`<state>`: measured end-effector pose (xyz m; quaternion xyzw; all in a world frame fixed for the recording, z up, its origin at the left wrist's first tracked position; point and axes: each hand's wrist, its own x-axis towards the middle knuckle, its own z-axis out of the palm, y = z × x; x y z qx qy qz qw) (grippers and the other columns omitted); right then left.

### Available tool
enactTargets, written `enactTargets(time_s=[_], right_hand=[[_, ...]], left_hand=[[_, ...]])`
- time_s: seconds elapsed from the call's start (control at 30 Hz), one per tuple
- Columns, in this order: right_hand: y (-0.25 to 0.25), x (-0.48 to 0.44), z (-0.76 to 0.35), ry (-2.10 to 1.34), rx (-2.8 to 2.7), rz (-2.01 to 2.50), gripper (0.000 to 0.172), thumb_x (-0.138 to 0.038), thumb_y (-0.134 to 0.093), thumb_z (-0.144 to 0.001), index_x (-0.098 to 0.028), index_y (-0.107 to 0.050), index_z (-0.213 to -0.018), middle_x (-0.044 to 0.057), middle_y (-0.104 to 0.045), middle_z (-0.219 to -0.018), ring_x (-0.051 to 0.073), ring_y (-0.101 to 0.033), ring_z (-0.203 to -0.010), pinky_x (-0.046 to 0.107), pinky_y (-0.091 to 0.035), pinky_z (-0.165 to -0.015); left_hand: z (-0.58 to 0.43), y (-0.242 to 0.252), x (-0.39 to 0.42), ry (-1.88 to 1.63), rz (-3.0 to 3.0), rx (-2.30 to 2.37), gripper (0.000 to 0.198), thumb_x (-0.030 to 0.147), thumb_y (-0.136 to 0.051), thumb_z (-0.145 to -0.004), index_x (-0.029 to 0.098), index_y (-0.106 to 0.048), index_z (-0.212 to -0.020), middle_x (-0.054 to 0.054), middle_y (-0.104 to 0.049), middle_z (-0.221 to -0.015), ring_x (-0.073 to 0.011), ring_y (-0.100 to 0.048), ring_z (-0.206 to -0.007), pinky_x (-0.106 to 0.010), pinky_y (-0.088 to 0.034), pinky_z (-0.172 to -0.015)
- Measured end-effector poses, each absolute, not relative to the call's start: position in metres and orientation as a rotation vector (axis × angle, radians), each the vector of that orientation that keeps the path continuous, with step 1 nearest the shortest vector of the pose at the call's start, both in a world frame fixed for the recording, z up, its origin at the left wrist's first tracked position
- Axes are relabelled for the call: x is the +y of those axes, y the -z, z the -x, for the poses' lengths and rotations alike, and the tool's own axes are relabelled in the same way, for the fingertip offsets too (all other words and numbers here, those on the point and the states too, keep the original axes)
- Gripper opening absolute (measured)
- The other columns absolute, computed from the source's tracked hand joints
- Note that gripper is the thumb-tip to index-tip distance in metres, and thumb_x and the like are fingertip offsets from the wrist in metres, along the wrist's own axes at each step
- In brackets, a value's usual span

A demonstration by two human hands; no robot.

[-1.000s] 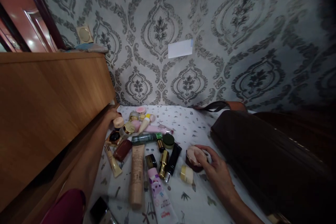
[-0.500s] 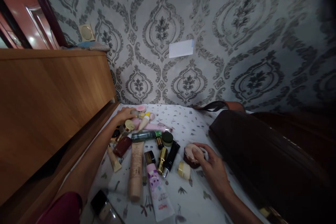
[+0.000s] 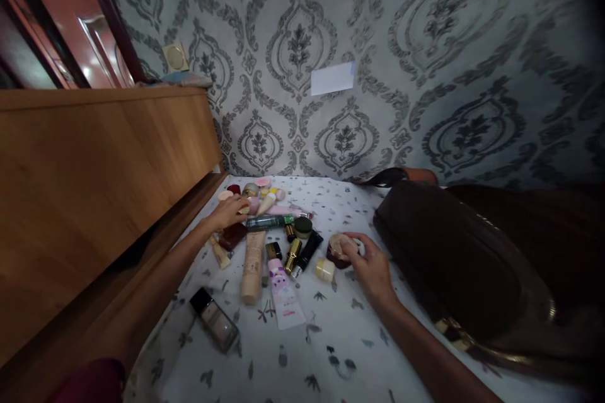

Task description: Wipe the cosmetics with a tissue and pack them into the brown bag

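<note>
- Far left, you've got the wooden panel (image 3: 108, 157) running alongside your left arm, so that edge is pretty tight.
- Near it, a glass bottle (image 3: 220, 327) with a black cap lies on its side, beige stuff visible inside.
- Your left hand (image 3: 228, 211) reaches over the far-left cluster, fingertips at a gold-lidded jar (image 3: 243, 206). Can't tell whether you've actually gripped it.
- Middle: a beige tube (image 3: 253, 267), a green bottle (image 3: 265, 221), a cartoon-print tube (image 3: 286, 299) and a black tube (image 3: 308, 253) all lie fairly close together.
- Small cream jar (image 3: 325, 269) sits just left of your right-hand grip.
- Your right hand (image 3: 371, 264) is grasping the round jar (image 3: 337, 250), thumb on top, fingers round its right side. Contents hidden.
- Patterned sheet (image 3: 340, 201) shows behind that jar to the wall, and in front too.
- Far right, the dark brown bag (image 3: 449, 258) borders your right arm's space; can't see inside.
</note>
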<state>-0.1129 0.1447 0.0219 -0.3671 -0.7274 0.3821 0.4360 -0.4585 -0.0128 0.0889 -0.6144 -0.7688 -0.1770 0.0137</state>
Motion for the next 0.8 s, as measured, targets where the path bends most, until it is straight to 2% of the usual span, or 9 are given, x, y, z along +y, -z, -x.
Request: enactTargets(time_s=[0.1, 0.23, 0.37, 0.57, 0.67, 0.8], right_hand=[[-0.025, 0.144, 0.111, -1.013, -1.84, 0.918, 0.048, -0.055, -0.052, -0.076, -0.016, -0.069, -0.099, 0.009, -0.071, -0.088, 0.023, -0.061, -0.076, 0.033, -0.046, -0.069], [-0.022, 0.146, 0.111, -1.026, -1.835, 0.897, 0.046, -0.053, -0.052, -0.076, -0.016, -0.068, -0.098, 0.008, -0.07, -0.089, 0.024, -0.061, -0.079, 0.034, -0.045, -0.073], [-0.018, 0.148, 0.112, -1.039, -1.822, 0.89, 0.045, -0.053, -0.054, -0.076, -0.017, -0.068, -0.098, 0.008, -0.069, -0.089, 0.023, -0.061, -0.079, 0.033, -0.045, -0.072], [-0.018, 0.147, 0.114, -1.011, -1.805, 0.884, 0.045, -0.055, -0.054, -0.074, -0.017, -0.068, -0.094, 0.008, -0.07, -0.089, 0.024, -0.061, -0.078, 0.033, -0.045, -0.071], [-0.016, 0.148, 0.115, -1.011, -1.8, 0.889, 0.044, -0.054, -0.053, -0.074, -0.018, -0.068, -0.094, 0.008, -0.07, -0.09, 0.025, -0.061, -0.08, 0.034, -0.045, -0.072], [-0.012, 0.15, 0.116, -1.012, -1.771, 0.885, 0.043, -0.053, -0.052, -0.075, -0.018, -0.068, -0.094, 0.008, -0.071, -0.09, 0.025, -0.062, -0.082, 0.035, -0.045, -0.075]], left_hand=[[0.459, -0.092, -0.025, 0.584, 1.827, -2.37, 0.037, 0.041, -0.059, -0.085, 0.021, -0.064, -0.116, -0.008, -0.064, -0.105, -0.0263, -0.056, -0.102, -0.037, -0.043, -0.095], [0.463, -0.098, -0.036, 0.629, 1.754, -2.344, 0.041, 0.041, -0.049, -0.092, 0.018, -0.056, -0.125, -0.009, -0.062, -0.113, -0.0245, -0.056, -0.104, -0.035, -0.045, -0.092], [0.457, -0.091, -0.038, 0.573, 1.816, -2.294, 0.037, 0.037, -0.051, -0.092, 0.02, -0.056, -0.124, -0.008, -0.06, -0.118, -0.0232, -0.054, -0.109, -0.033, -0.044, -0.097], [0.441, -0.08, -0.014, 0.47, 1.791, -2.237, 0.027, 0.027, -0.052, -0.091, 0.021, -0.061, -0.115, -0.01, -0.055, -0.119, -0.0268, -0.049, -0.113, -0.045, -0.039, -0.102], [0.422, -0.08, -0.006, 0.444, 1.8, -2.177, 0.034, 0.027, -0.042, -0.096, 0.02, -0.056, -0.126, -0.013, -0.052, -0.128, -0.0282, -0.045, -0.122, -0.05, -0.034, -0.107], [0.388, -0.074, 0.0, 0.237, 2.065, -2.027, 0.039, 0.029, -0.052, -0.093, 0.032, -0.055, -0.131, -0.006, -0.045, -0.146, -0.0284, -0.034, -0.139, -0.051, -0.023, -0.116]])
